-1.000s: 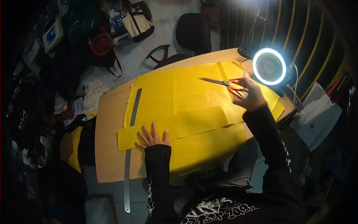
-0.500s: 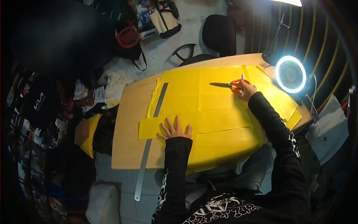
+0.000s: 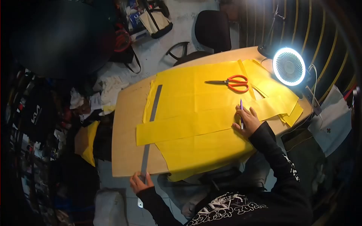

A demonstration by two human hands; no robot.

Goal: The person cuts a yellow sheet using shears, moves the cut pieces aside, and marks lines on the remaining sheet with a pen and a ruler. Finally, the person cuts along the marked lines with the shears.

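My left hand (image 3: 141, 183) grips a long steel ruler (image 3: 154, 106) at the table's front edge, with the ruler's lower end sticking out past the edge. A long yellow strip (image 3: 181, 128) lies across the ruler, hiding part of it. In my right hand (image 3: 249, 122) is a purple pen (image 3: 241, 104), pointing away from me. That hand rests on the right part of the strip. Beneath are larger yellow sheets (image 3: 184, 88) that look like fabric. Scissors with red-orange handles (image 3: 238, 90) lie on them, beyond my right hand.
The wooden table (image 3: 126, 113) has a lit ring-shaped fan (image 3: 289, 66) at its right end, with a cable beside it. A dark chair (image 3: 213, 30) stands behind the table. Bags and cluttered goods fill the left side, and a pale padded object (image 3: 109, 207) is at lower left.
My left hand has left the yellow strip and taken hold of the ruler at the table edge. My right hand has moved from the scissors toward me, keeping the pen. The strip's right part has shifted.
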